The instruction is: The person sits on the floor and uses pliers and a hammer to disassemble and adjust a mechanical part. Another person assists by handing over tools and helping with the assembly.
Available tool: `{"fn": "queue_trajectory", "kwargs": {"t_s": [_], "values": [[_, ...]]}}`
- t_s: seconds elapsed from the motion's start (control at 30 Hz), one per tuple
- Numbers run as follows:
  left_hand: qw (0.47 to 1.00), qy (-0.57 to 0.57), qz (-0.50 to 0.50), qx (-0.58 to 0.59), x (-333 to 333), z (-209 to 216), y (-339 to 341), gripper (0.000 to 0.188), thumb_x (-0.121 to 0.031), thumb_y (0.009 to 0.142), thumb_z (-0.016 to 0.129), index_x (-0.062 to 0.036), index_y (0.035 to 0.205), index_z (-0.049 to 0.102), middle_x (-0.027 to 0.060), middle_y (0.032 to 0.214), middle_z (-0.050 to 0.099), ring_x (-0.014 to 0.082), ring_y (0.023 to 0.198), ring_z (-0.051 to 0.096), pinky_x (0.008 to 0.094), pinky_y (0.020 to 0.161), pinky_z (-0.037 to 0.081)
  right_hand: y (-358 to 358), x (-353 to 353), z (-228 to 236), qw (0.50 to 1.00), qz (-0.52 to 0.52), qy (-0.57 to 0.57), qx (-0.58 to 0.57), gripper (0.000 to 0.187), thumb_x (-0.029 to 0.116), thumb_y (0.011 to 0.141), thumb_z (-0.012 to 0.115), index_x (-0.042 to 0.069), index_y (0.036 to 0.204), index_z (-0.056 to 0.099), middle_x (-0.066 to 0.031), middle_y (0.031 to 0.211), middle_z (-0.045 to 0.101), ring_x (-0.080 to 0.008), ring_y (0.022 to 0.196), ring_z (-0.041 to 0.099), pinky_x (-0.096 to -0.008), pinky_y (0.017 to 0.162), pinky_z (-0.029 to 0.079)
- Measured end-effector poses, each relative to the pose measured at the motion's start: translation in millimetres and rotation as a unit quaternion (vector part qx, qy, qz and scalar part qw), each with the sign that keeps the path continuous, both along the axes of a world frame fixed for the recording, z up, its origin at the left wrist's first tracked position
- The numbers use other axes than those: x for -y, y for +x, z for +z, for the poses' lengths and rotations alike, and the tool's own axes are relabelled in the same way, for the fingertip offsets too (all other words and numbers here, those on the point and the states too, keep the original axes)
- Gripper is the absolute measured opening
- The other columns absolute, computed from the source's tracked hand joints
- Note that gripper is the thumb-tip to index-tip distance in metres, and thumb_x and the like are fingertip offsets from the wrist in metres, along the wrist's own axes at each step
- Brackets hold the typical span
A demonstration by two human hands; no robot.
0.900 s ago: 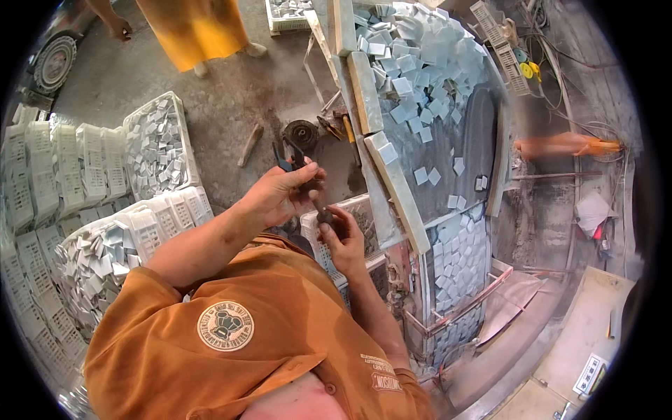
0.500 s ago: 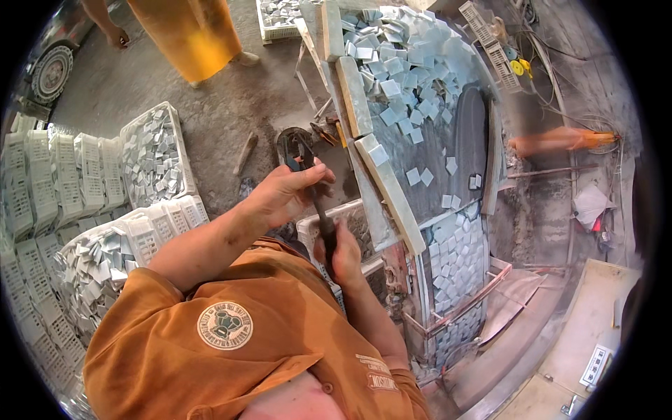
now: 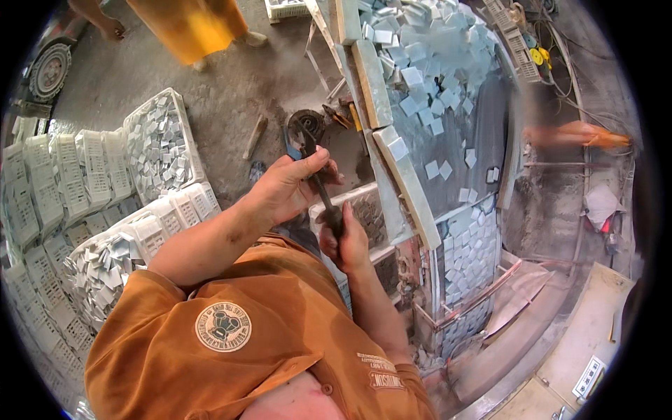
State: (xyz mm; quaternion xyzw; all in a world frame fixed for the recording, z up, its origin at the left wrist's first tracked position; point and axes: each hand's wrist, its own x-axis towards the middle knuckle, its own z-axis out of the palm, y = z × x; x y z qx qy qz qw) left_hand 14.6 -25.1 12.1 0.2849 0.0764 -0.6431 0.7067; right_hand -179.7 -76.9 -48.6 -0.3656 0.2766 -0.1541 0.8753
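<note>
In front of my body, a long dark metal hand tool (image 3: 323, 190) slants from upper left to lower right. Its exact kind is not clear; a blue part shows beside its far end. My left hand (image 3: 297, 183) has its thumb and fingers around the upper part of the shaft. Lower down, my right hand (image 3: 347, 241) is wrapped around the thick handle end. Below the tool's far end, on the floor, lies a round dark wheel-like piece (image 3: 313, 123). Orange-handled tools (image 3: 338, 116) lie just right of it.
White crates (image 3: 190, 133) of small tiles stand stacked at left. A bench with stone edging (image 3: 413, 185) carries loose pale tiles (image 3: 413, 77) at right. A person in a yellow apron (image 3: 185, 28) stands far left; another person's orange-sleeved arm (image 3: 584, 133) reaches in from the right.
The bench and surroundings have shifted slightly right and the crates a little too, as my view turned. Both hands keep hold of the tool, slightly lower right in the picture.
</note>
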Motion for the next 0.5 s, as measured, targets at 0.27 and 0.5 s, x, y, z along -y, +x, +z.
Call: {"fn": "queue_trajectory", "kwargs": {"t_s": [0.27, 0.5], "values": [[0.996, 0.063, 0.028, -0.063, -9.2, -40.4, -3.6, 0.016, -0.023, 0.095, 0.062, -0.0071, 0.096, 0.063, 0.0075, 0.096, 0.065, 0.0268, 0.097, 0.062, 0.0416, 0.091, 0.050, 5.3, -7.1, -4.9, 0.988, -0.028, -0.051, -0.147, 0.028, 0.021, 0.099, 0.052, 0.005, 0.122, 0.052, -0.0017, 0.084, 0.051, -0.0087, 0.069, 0.048, -0.0206, 0.058, 0.039], [0.989, 0.117, 0.035, -0.084, -10.8, -66.3, -1.0, 0.018, -0.025, 0.093, 0.064, -0.0072, 0.094, 0.063, 0.0089, 0.094, 0.065, 0.0276, 0.097, 0.062, 0.0407, 0.094, 0.049, 11.2, -13.3, -11.5, 0.967, -0.074, -0.140, -0.200, 0.035, 0.027, 0.102, 0.047, 0.006, 0.130, 0.049, -0.0036, 0.089, 0.053, -0.0113, 0.063, 0.051, -0.0242, 0.054, 0.044]]}}
